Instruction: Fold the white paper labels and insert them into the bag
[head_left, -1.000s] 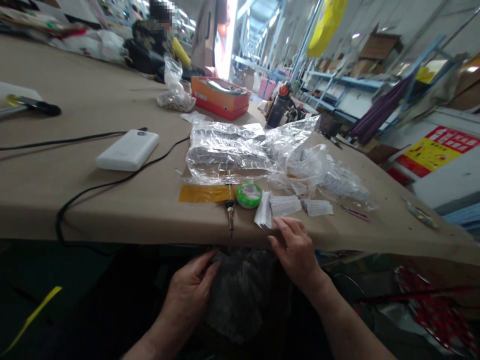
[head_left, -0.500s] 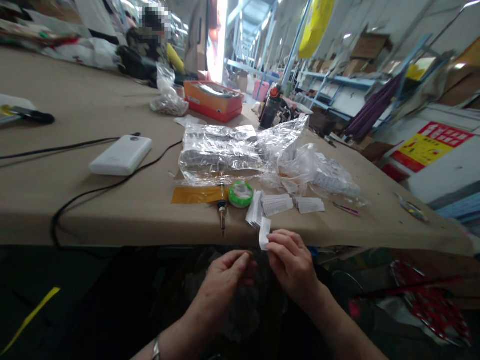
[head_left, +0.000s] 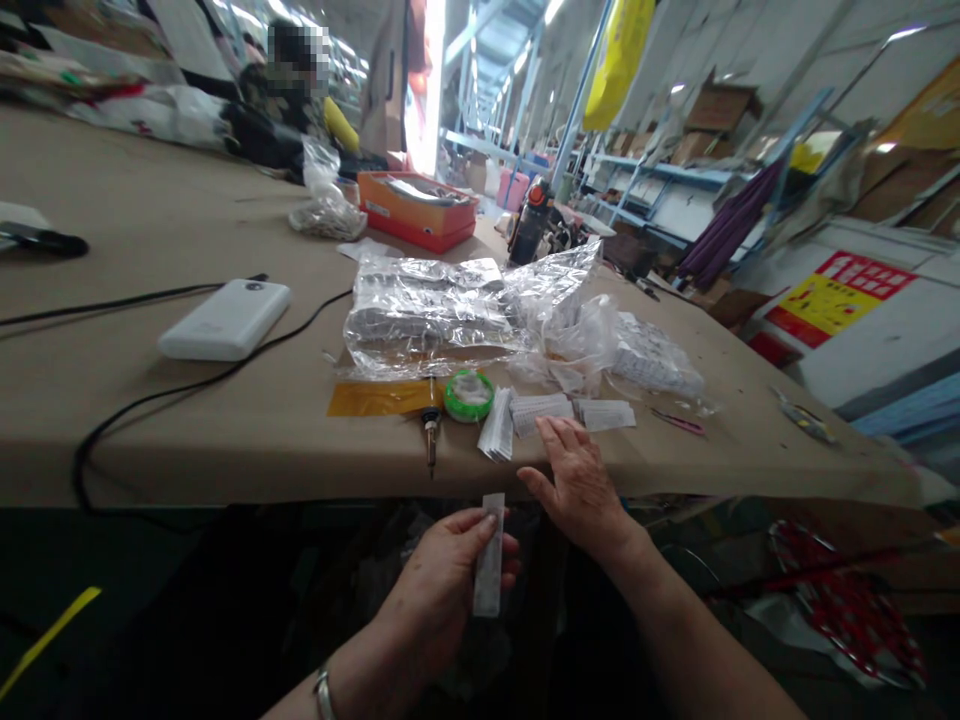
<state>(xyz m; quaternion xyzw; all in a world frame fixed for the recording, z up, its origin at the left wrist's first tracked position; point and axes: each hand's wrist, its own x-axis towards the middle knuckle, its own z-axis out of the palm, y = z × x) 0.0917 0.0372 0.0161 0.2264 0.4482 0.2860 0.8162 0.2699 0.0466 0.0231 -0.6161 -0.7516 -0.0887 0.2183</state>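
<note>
Shifted into the lower-centre left hand (head_left: 444, 565), the pinched white strip (head_left: 489, 578) pointed up-frame, the right hand (head_left: 579, 487), fingers spread, nearest the stacked strips (head_left: 535, 407).

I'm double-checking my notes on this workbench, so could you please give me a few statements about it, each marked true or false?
1. The left hand holds a narrow white strip. True.
2. The right hand is closed around the soldering iron. False: the right hand is open, its fingers reaching to the middle stack of white strips.
3. The green tape roll lies to the right of the soldering iron. True.
4. The power bank is black. False: the power bank is white.
5. The orange-and-red box stands beyond the clear plastic bag. True.
</note>
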